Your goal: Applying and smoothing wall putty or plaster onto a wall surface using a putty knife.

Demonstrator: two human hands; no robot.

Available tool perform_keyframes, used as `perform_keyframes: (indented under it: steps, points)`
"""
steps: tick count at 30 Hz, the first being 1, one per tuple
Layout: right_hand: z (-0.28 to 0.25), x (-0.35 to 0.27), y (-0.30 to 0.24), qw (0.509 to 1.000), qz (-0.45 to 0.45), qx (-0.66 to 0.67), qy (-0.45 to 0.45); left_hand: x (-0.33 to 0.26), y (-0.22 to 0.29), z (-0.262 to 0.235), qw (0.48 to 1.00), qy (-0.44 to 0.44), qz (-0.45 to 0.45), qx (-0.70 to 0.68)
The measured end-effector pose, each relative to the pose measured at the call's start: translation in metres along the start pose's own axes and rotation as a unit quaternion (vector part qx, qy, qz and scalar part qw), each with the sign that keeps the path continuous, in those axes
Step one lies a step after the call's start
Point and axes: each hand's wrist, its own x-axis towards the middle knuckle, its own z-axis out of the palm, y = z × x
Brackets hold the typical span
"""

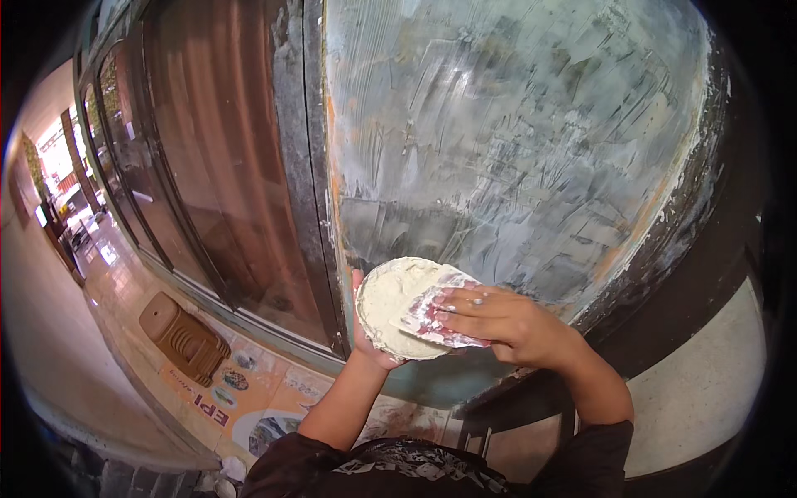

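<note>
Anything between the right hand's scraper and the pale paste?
Nothing visible. The scraper in the right hand overlaps the right side of the pale paste, which the left hand supports. Whether its edge touches, I can't tell.

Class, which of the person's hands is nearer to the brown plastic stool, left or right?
Left: the left hand, supporting the round of pale paste, is to the right of the brown stool; the right hand, holding the flat scraper, is farther right.
</note>
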Motion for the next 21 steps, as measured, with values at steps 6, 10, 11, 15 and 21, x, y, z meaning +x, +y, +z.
perform_keyframes:
  steps: [6,10,11,15,21]
  points:
    - [0.020,-0.012,0.012,0.996,-0.014,0.004,-0.089,-0.010,-0.011,0.003,0.996,0.043,0.011,0.076]
    - [0.016,-0.011,0.013,0.996,-0.031,0.026,-0.080,-0.017,-0.013,-0.001,0.996,0.055,0.019,0.070]
    - [0.016,-0.009,0.013,0.996,-0.033,0.027,-0.081,-0.017,-0.014,0.001,0.996,0.056,0.021,0.070]
    - [0.021,-0.010,0.012,0.995,-0.041,0.029,-0.086,-0.017,-0.018,0.004,0.994,0.063,0.021,0.090]
    - [0.016,-0.014,0.011,0.993,-0.039,0.034,-0.103,-0.020,-0.020,-0.006,1.000,0.017,0.003,0.017]
